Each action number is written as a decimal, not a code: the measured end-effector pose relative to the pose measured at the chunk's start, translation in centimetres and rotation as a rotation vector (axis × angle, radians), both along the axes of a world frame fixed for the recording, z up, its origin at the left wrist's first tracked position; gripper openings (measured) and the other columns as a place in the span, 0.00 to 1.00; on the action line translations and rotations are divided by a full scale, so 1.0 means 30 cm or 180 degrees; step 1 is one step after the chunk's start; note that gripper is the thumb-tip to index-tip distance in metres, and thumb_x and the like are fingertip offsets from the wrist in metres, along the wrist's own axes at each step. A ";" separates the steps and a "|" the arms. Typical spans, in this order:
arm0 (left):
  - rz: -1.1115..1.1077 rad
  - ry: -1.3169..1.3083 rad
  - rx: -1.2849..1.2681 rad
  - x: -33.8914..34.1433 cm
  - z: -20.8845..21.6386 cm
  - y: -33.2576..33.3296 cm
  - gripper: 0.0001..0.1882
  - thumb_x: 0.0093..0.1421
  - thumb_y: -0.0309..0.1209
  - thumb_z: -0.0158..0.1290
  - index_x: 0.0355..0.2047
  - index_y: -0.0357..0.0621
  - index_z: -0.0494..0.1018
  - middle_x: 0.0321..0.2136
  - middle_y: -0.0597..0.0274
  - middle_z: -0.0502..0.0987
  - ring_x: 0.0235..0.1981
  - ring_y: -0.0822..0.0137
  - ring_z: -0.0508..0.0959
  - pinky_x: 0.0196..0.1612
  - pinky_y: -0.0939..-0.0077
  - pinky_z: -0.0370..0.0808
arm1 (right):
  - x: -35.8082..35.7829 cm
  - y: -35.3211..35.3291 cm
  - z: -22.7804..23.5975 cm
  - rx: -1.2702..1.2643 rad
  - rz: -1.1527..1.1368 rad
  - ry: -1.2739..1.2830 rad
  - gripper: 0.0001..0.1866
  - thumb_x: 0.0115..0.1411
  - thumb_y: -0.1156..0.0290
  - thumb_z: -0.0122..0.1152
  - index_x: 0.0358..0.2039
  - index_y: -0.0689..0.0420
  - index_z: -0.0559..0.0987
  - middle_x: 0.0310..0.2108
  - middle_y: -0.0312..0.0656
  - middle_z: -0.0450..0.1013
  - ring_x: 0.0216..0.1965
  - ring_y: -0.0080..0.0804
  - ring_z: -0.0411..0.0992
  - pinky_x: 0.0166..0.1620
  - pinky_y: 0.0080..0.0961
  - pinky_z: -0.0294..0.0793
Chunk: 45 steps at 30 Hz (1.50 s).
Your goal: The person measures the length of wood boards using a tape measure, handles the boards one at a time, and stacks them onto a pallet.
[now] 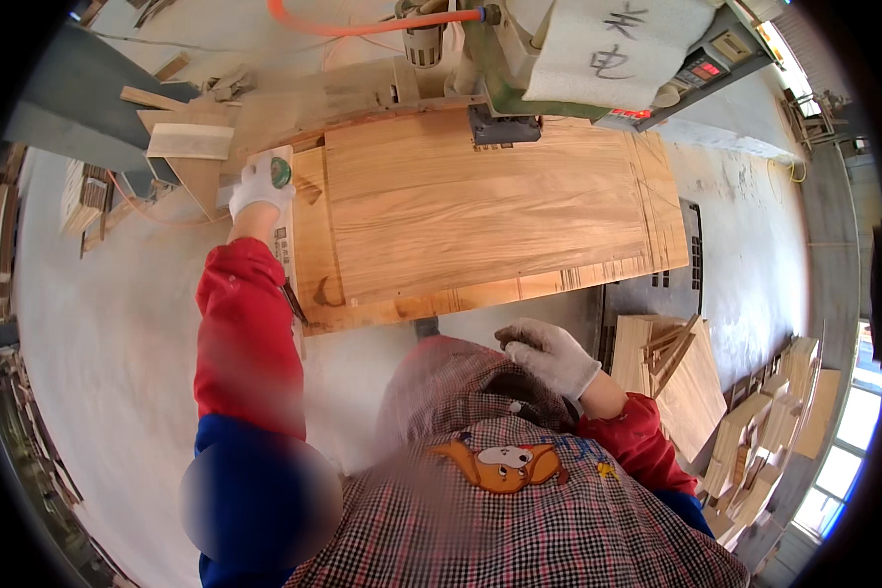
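Wooden panel [480, 211] positioning apparently in hand; round green item [281, 172] held in curled left hand [258, 189], 10 o'clock; right hand [551, 358] half-curled, 5 o'clock, contents unclear; steadying likely needed.

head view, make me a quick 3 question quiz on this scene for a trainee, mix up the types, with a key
1. Multiple choice: what colour is the hose at the top of the picture?
A) black
B) orange-red
C) white

2. True or false: the right hand is off the wooden panel.

3. Short answer: which hand is nearer the left end of the wooden panel, and what is it wearing?

Key:
1. B
2. True
3. The left hand; a white glove.
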State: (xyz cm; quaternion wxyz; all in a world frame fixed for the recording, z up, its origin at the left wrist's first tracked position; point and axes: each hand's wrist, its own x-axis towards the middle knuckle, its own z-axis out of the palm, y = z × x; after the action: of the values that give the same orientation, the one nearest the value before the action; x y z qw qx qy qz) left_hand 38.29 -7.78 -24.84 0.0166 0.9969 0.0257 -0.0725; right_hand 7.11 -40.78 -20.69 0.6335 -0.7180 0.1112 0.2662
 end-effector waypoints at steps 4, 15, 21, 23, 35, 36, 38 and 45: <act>-0.0679 -0.0005 -0.0411 0.039 0.005 -0.001 0.33 0.44 0.42 0.62 0.51 0.53 0.64 0.48 0.50 0.69 0.49 0.50 0.71 0.51 0.62 0.70 | 0.056 0.020 -0.003 0.0149 -0.0135 0.0143 0.18 0.61 0.68 0.52 0.48 0.66 0.72 0.37 0.41 0.72 0.39 0.26 0.69 0.46 0.23 0.69; -0.3492 0.0096 -0.2986 -0.639 0.091 -0.366 0.33 0.43 0.37 0.63 0.50 0.42 0.67 0.47 0.53 0.70 0.50 0.51 0.70 0.54 0.58 0.68 | 0.118 0.150 -0.051 0.2084 -0.0726 0.0635 0.33 0.59 0.54 0.59 0.57 0.59 0.61 0.50 0.40 0.65 0.51 0.28 0.64 0.52 0.23 0.66; -0.2289 0.1711 -0.4910 -0.619 0.063 -0.290 0.27 0.52 0.31 0.59 0.51 0.35 0.65 0.46 0.48 0.70 0.50 0.57 0.71 0.53 0.64 0.67 | 0.192 0.182 0.021 0.0982 -0.0087 0.0139 0.32 0.55 0.62 0.61 0.56 0.62 0.62 0.44 0.41 0.69 0.47 0.27 0.67 0.50 0.24 0.68; -0.1847 0.1950 -0.4504 -0.583 0.124 -0.279 0.24 0.53 0.31 0.58 0.49 0.35 0.66 0.43 0.50 0.72 0.45 0.60 0.74 0.48 0.67 0.70 | 0.208 0.167 0.017 0.0426 0.0214 -0.0265 0.39 0.49 0.61 0.64 0.57 0.63 0.59 0.44 0.49 0.70 0.45 0.35 0.71 0.49 0.28 0.70; -0.2256 0.2058 -0.2789 -0.560 0.121 -0.328 0.11 0.52 0.35 0.54 0.28 0.38 0.72 0.23 0.51 0.74 0.24 0.60 0.75 0.30 0.70 0.71 | 0.211 0.191 0.097 -0.2260 0.1340 -0.0946 0.34 0.53 0.51 0.58 0.56 0.56 0.63 0.43 0.51 0.71 0.45 0.50 0.70 0.46 0.38 0.70; -0.2281 0.2110 -0.2889 -0.544 0.120 -0.318 0.10 0.51 0.34 0.54 0.28 0.38 0.72 0.22 0.52 0.73 0.24 0.61 0.74 0.29 0.71 0.71 | 0.215 0.193 0.093 -0.2171 0.1309 -0.0983 0.31 0.54 0.51 0.56 0.54 0.55 0.66 0.42 0.50 0.72 0.45 0.49 0.70 0.46 0.38 0.70; -0.2323 0.2214 -0.3089 -0.500 0.112 -0.277 0.09 0.51 0.32 0.53 0.27 0.38 0.72 0.20 0.54 0.72 0.22 0.64 0.74 0.28 0.72 0.71 | 0.227 0.175 0.075 -0.2132 0.0957 -0.0751 0.24 0.55 0.54 0.55 0.49 0.52 0.71 0.41 0.47 0.72 0.44 0.48 0.70 0.46 0.38 0.71; -0.1138 0.0848 -0.2398 -0.019 -0.028 0.070 0.08 0.51 0.31 0.52 0.23 0.37 0.72 0.22 0.53 0.75 0.23 0.63 0.73 0.27 0.68 0.69 | 0.223 -0.168 -0.081 -0.3481 -0.0382 -0.0147 0.12 0.54 0.60 0.52 0.34 0.50 0.79 0.37 0.49 0.72 0.40 0.48 0.72 0.43 0.42 0.72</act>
State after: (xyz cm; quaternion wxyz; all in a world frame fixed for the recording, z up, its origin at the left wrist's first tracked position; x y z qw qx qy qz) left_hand 37.71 -5.68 -25.67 0.3628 0.8920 -0.1737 -0.2064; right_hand 13.78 -45.83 -23.12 0.1844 -0.9406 0.2600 0.1172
